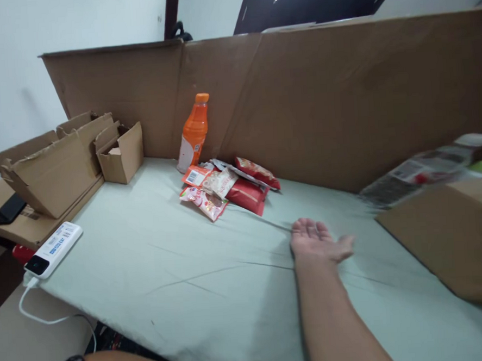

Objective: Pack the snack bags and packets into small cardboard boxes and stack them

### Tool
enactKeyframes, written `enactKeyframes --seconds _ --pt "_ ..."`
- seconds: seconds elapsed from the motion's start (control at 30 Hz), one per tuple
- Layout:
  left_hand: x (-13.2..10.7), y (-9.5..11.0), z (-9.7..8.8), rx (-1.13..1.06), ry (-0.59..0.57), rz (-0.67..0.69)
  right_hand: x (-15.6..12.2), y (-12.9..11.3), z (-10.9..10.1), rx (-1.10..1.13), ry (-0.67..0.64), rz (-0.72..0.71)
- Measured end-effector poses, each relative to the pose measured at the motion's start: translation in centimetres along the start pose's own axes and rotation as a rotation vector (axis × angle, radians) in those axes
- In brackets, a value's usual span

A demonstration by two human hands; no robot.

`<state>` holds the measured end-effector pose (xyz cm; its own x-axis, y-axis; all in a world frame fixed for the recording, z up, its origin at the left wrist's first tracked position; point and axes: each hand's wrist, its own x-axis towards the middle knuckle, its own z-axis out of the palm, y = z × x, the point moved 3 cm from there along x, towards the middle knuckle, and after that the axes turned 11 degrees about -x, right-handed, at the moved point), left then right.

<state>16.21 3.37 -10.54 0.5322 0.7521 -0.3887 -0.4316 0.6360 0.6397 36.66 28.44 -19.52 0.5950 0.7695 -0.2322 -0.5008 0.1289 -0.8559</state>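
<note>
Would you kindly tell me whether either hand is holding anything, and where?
The open left hand holds nothing above the pale green cloth; the right hand is out of view.

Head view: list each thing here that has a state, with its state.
Orange bottle: upright, capped.
Snack packets: lying in a loose pile.
Small cardboard box: open, flaps up.
Power strip: lying flat, cable attached.
Large cardboard box: at right edge, blurred.
Hand: open, palm up, holding nothing; which hand cannot be told.
</note>
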Motion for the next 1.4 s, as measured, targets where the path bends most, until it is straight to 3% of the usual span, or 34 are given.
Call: enactKeyframes --seconds 0.07,0.13,0.27,0.33,0.4,0.5,0.6,0.73,0.87,1.03,1.17,1.27,1.4 --pt "-1.1 4.3 -3.0 0.170 0.101 0.107 -0.7 -0.1 0.1 0.027 0.062 0.040" --pt "-1.9 10.7 -6.5 0.332 0.251 0.266 -1.5 -0.3 0.2 0.050 0.096 0.074" --pt "-3.4 26.2 -13.5 0.580 0.772 0.768 -2.5 -0.9 0.7 0.060 0.069 0.107" --pt "-3.7 32.8 -16.3 0.672 1.008 0.951 -2.6 -1.0 0.8 0.054 0.052 0.121" --pt "-3.7 37.6 -18.5 0.758 1.198 1.044 -2.4 -1.1 1.0 0.048 0.041 0.127" --pt "-3.2 41.4 -21.1 0.899 1.337 1.067 -1.9 -1.0 1.0 0.050 0.032 0.125" --pt "-3.0 42.1 -22.8 1.025 1.379 1.062 -1.4 -0.8 1.0 0.056 0.020 0.123" --pt "-3.9 41.0 -23.6 1.166 1.379 1.065 -0.9 -0.4 0.9 0.062 -0.018 0.116" --pt "-4.1 40.9 -23.1 1.237 1.349 1.028 -0.7 -0.1 1.0 0.065 -0.067 0.091" --pt "-2.1 42.3 -22.2 1.202 1.326 0.947 -0.2 0.4 1.2 0.060 -0.129 0.049" --pt "-1.9 41.4 -21.8 1.174 1.259 0.904 0.5 0.8 1.1 0.063 -0.157 0.029" --pt "-4.6 38.8 -21.6 1.159 1.145 0.900 0.8 0.9 1.0 0.058 -0.160 0.032" --pt "-11.4 33.1 -20.8 1.139 0.878 0.828 0.2 0.5 1.3 0.039 -0.158 0.034"
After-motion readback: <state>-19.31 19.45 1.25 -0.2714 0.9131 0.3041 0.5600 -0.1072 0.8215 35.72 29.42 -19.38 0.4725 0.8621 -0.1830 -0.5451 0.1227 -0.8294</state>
